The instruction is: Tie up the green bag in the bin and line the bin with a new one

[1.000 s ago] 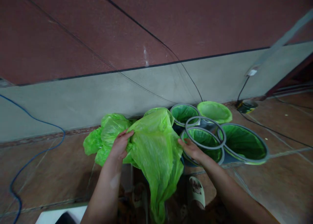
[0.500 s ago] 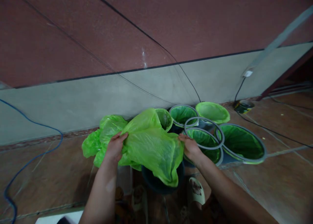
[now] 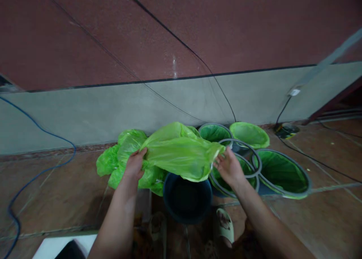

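A light green plastic bag (image 3: 178, 155) is stretched sideways between my two hands. My left hand (image 3: 136, 164) pinches its left end. At the other end, my right hand (image 3: 229, 167) has its fingers on the bag's edge and appears to grip it, with the fingers partly apart. Just below the bag, a dark blue bin (image 3: 188, 211) stands between my feet with its mouth up and no liner on its rim. More crumpled green bags (image 3: 131, 145) lie behind and beside my left hand.
Several bins lined with green bags stand at the right, including a large one (image 3: 284, 172). A loose grey ring (image 3: 256, 153) rests across them. A small tin (image 3: 287, 130) sits by the wall. A blue cable (image 3: 42, 128) runs along the left floor, with a white board (image 3: 51, 247) below.
The bag has been pulled wider and its hanging lower part lifted, uncovering the bin's mouth. My right hand has moved right and slightly up. The view has shifted slightly.
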